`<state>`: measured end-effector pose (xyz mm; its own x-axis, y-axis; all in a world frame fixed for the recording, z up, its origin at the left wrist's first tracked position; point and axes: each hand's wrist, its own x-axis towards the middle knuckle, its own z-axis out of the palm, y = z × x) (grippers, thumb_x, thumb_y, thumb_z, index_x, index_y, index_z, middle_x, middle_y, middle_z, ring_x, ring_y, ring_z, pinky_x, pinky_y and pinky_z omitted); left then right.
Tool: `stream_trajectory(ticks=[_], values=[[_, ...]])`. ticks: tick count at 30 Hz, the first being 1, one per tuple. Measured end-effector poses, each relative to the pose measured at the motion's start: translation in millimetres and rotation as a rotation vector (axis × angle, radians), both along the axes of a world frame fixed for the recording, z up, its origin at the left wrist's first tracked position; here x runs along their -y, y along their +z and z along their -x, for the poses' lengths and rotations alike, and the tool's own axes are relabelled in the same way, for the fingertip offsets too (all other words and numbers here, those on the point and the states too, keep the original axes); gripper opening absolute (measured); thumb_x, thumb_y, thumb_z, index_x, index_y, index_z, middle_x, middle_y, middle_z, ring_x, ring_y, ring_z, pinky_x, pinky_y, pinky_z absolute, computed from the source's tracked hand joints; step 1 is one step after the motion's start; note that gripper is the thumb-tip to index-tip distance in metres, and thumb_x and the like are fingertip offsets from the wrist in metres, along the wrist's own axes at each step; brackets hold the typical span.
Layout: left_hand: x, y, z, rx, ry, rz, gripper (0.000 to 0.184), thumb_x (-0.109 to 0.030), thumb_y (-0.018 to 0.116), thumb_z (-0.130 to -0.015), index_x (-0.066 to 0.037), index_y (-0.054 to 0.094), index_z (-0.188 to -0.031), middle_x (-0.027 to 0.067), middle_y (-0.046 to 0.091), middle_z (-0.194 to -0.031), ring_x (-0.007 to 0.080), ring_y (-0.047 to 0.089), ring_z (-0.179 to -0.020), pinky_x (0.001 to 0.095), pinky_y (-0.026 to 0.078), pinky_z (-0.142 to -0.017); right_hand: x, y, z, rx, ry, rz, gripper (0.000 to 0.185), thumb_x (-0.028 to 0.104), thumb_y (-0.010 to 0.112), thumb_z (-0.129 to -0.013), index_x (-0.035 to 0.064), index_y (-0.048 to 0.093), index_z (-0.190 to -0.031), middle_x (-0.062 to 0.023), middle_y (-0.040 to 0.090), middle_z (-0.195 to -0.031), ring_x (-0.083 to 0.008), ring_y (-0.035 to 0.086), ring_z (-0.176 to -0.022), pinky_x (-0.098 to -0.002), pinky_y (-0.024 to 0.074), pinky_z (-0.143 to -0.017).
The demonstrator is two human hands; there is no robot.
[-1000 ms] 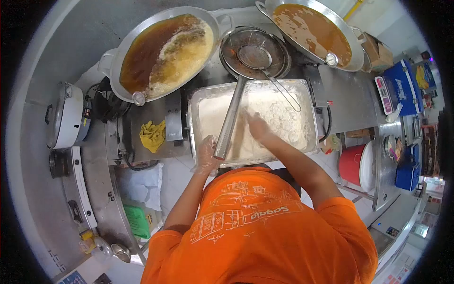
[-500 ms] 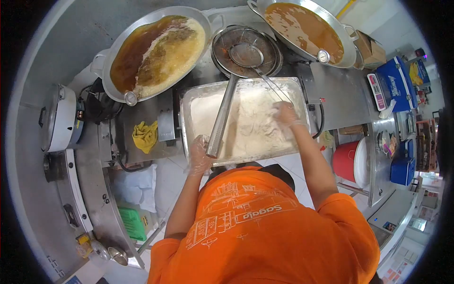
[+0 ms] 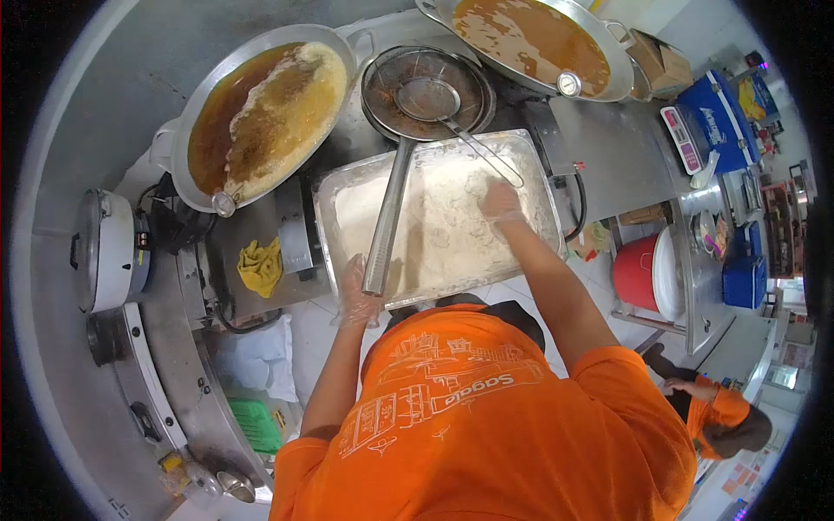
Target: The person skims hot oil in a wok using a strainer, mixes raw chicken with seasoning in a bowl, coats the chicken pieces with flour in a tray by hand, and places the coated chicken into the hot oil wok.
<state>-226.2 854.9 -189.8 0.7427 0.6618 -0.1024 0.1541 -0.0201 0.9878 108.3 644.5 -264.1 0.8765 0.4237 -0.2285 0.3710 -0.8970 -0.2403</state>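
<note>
A metal tray [image 3: 327, 234] holds pale flour, smooth on the left and lumpy on the right. My left hand [image 3: 356, 295], in a clear plastic glove, is at the tray's near left corner, beside the end of a long strainer handle [image 3: 393, 208]; its fingers are partly hidden. My right hand [image 3: 501, 204], also gloved, is down in the flour on the right side, its fingertips hidden. A large strainer [image 3: 408, 74] lies beyond the tray with a small wire strainer [image 3: 430, 99] on it, whose wire handle reaches over the flour.
Two wide pans of brown oil, a foaming left pan [image 3: 178, 156] and a right pan [image 3: 618, 74], flank the strainers. A yellow cloth [image 3: 260, 267] lies left of the tray. At the right are a scale [image 3: 682, 139], a red bucket [image 3: 635, 269] and another person [image 3: 717, 417].
My right hand has swept right across the flour, then slightly back and down into it. My left hand stays by the tray corner. Another person has come into view at the lower right.
</note>
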Motion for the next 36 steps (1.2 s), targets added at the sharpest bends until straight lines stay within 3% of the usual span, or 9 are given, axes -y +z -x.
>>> stream_trajectory(ticks=[3,4,7,12,19,20,26,32,36], values=[[-17,-34,12,0.079,-0.085,0.234,0.035,-0.004,0.062,-0.092,-0.002,0.057,-0.126,0.0093,0.067,-0.108,0.0176,0.067,-0.100,0.0312,0.057,-0.087,32,-2,-22,0.277,0.261,-0.134,0.055,0.038,0.073,-0.078,-0.0029,0.064,-0.113,-0.0268,0.068,-0.111,-0.0379,0.066,-0.106,-0.0439,0.0537,-0.091],[-18,-43,11,0.152,-0.030,0.478,0.033,-0.005,0.061,-0.093,-0.002,0.057,-0.126,0.0094,0.067,-0.108,0.0182,0.067,-0.100,0.0317,0.057,-0.087,30,76,-2,-0.121,0.012,-0.243,0.050,0.031,0.073,-0.078,-0.0008,0.065,-0.116,-0.0232,0.069,-0.110,-0.0365,0.067,-0.106,-0.0441,0.0533,-0.091],[-19,-43,10,0.199,0.046,0.771,0.030,-0.007,0.060,-0.093,-0.002,0.059,-0.123,0.0097,0.067,-0.107,0.0194,0.068,-0.099,0.0326,0.059,-0.086,45,117,5,-0.080,-0.016,-0.053,0.052,0.027,0.075,-0.077,-0.0019,0.064,-0.120,-0.0236,0.069,-0.113,-0.0365,0.066,-0.109,-0.0434,0.0528,-0.093],[-5,0,-6,0.052,0.066,0.533,0.028,-0.032,0.044,-0.106,-0.012,0.056,-0.090,-0.0010,0.055,-0.072,0.0089,0.053,-0.057,0.0270,0.046,-0.050,56,72,17,-0.131,0.315,0.247,0.076,0.046,0.072,-0.082,-0.0034,0.050,-0.136,-0.0296,0.060,-0.126,-0.0405,0.060,-0.118,-0.0436,0.0478,-0.102],[2,17,-6,-0.034,0.007,0.110,0.025,-0.029,0.048,-0.103,-0.012,0.058,-0.088,-0.0011,0.056,-0.073,0.0077,0.054,-0.058,0.0251,0.046,-0.050,12,82,103,0.077,0.275,0.149,0.084,0.045,0.069,-0.087,-0.0004,0.036,-0.150,-0.0493,0.037,-0.138,-0.0453,0.066,-0.104,-0.0454,0.0551,-0.090],[3,21,-4,-0.060,-0.013,0.026,0.024,-0.029,0.049,-0.103,-0.012,0.058,-0.089,-0.0010,0.057,-0.074,0.0076,0.055,-0.059,0.0249,0.046,-0.050,6,80,104,0.019,0.251,0.222,0.078,0.031,0.064,-0.091,0.0135,0.027,-0.157,-0.0444,0.031,-0.146,-0.0434,0.068,-0.098,-0.0430,0.0583,-0.081],[4,14,-5,-0.005,0.024,0.016,0.028,-0.031,0.048,-0.104,-0.009,0.061,-0.092,-0.0011,0.059,-0.076,0.0068,0.054,-0.060,0.0247,0.044,-0.051,8,55,96,0.120,0.602,0.397,0.068,0.010,0.051,-0.094,0.0261,0.030,-0.157,-0.0478,0.034,-0.142,-0.0372,0.072,-0.086,-0.0371,0.0594,-0.068],[2,15,4,-0.001,-0.069,-0.158,0.031,-0.032,0.047,-0.105,-0.007,0.061,-0.094,-0.0002,0.058,-0.077,0.0098,0.055,-0.063,0.0271,0.043,-0.054,-13,48,63,-0.017,0.633,0.336,0.042,0.014,0.053,-0.093,0.0160,0.062,-0.134,-0.0336,0.063,-0.118,-0.0343,0.072,-0.085,-0.0426,0.0585,-0.072],[-6,-7,10,-0.039,-0.074,-0.305,0.029,-0.032,0.049,-0.104,-0.006,0.060,-0.096,0.0014,0.058,-0.081,0.0109,0.056,-0.070,0.0288,0.044,-0.059,13,51,35,-0.077,0.405,0.002,0.055,0.027,0.074,-0.079,0.0093,0.064,-0.129,-0.0224,0.069,-0.114,-0.0354,0.065,-0.109,-0.0424,0.0494,-0.099]])
